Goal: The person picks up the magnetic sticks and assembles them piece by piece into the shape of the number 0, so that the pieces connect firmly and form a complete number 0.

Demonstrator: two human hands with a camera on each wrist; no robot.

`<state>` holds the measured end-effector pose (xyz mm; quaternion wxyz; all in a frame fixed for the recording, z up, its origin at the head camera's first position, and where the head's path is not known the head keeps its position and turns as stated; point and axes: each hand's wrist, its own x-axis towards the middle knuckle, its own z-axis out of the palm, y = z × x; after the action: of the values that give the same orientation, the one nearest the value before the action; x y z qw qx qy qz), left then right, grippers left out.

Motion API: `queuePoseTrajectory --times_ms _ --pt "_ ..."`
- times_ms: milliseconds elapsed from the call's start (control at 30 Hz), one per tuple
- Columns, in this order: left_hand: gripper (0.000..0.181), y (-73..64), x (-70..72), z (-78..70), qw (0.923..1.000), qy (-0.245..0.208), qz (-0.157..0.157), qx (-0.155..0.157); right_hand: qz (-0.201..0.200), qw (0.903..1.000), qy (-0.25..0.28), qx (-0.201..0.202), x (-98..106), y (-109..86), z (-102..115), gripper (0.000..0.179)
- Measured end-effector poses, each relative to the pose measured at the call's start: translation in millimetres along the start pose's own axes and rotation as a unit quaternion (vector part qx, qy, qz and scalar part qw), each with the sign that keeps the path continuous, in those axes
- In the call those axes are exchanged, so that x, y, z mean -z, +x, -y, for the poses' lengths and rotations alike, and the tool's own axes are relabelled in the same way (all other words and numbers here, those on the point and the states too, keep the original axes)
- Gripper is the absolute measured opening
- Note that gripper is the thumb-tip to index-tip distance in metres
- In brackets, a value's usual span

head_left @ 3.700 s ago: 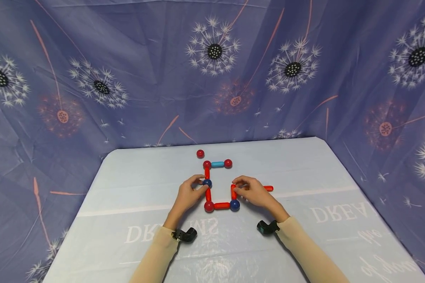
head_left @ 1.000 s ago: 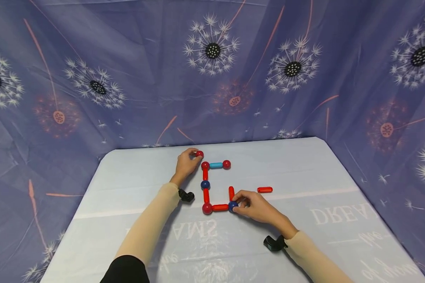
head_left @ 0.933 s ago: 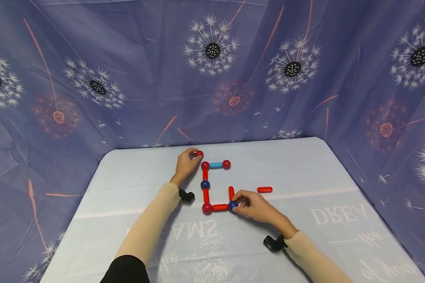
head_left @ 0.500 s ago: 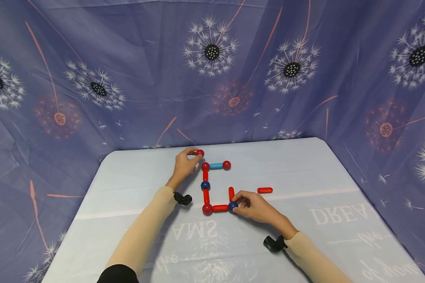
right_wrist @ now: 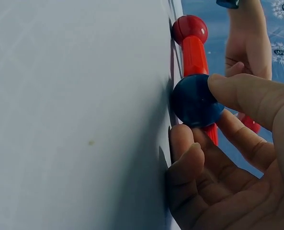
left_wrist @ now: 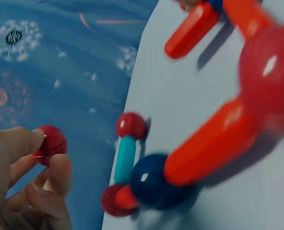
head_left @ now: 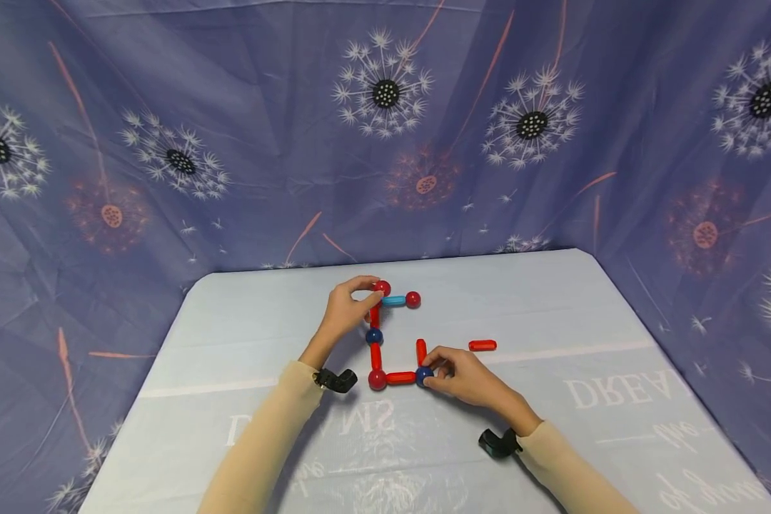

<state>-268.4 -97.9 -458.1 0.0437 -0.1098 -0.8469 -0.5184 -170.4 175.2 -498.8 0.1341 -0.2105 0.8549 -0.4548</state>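
Note:
My left hand (head_left: pixel 347 307) pinches a red ball (head_left: pixel 383 288) between thumb and fingers, over the far left corner of a magnetic ball-and-rod figure. In the left wrist view this red ball (left_wrist: pixel 51 144) appears apart from the figure. At the near right corner, my right hand (head_left: pixel 460 374) grips a dark blue ball (head_left: pixel 422 376) by thumb and fingers. One red rod (head_left: pixel 401 378) joins that ball to a red ball (head_left: pixel 377 379); another red rod (head_left: pixel 421 350) points away from it. The far left corner ball (left_wrist: pixel 114 203) is mostly hidden by my left hand in the head view.
The figure's left side has two red rods with a blue ball (head_left: pixel 374 336) between them. A light blue rod (head_left: pixel 395 301) ends in a red ball (head_left: pixel 413 299) at the far side. One loose red rod (head_left: pixel 482 345) lies right on the white-covered table (head_left: pixel 552 307).
My left hand left the figure's left side, took the loose red ball from the back and brought it rightward over the corner. My right hand shifted from the red rod to the blue ball.

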Motion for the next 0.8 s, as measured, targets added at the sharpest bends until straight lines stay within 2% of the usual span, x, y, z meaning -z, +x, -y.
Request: queuePoseTrajectory --times_ms 133,367,600,800 --pt "0.032 -11.7 -13.0 -2.8 0.9994 0.005 0.035 -0.005 -0.001 1.0 0.002 0.001 0 -1.0 1 0.023" --pt "0.034 -26.2 -27.7 -3.8 0.9947 -0.015 0.101 0.008 0.001 1.0 0.001 0.004 1 -1.0 4 0.024" --pt "0.032 -31.8 -35.1 -3.5 0.992 -0.018 0.125 0.006 0.003 1.0 0.002 0.006 0 -0.5 3 0.024" --pt "0.034 -34.5 -39.7 -4.1 0.9896 -0.03 0.14 0.017 0.002 1.0 0.001 0.009 -1 0.4 4 0.024"
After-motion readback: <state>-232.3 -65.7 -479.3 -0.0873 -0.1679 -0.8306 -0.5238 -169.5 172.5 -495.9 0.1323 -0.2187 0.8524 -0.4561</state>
